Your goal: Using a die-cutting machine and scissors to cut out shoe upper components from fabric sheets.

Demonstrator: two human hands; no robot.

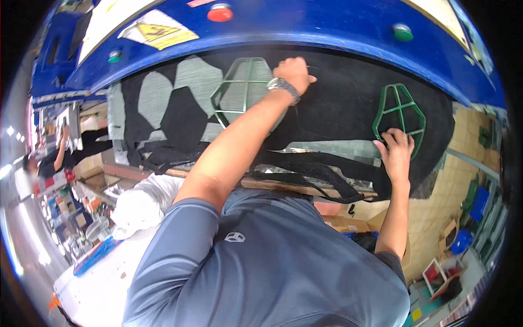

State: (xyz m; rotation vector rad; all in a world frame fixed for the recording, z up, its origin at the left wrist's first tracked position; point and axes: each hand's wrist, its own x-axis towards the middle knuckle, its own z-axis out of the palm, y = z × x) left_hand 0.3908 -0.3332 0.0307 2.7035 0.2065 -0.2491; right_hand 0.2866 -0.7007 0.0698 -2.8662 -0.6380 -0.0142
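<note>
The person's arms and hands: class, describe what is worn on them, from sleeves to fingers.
The left sleeve is short and grey-blue; the right sleeve is short and looks darker. Both the left hand and right hand are ungloved. A grey linked band, probably a watch, circles the left wrist.

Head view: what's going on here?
A person's right hand holds the near end of the right green cutting die, over a black sheet. The left hand, fingers curled, is by the far end of the left green cutting die; contact is unclear. A blue machine stands just beyond.
</note>
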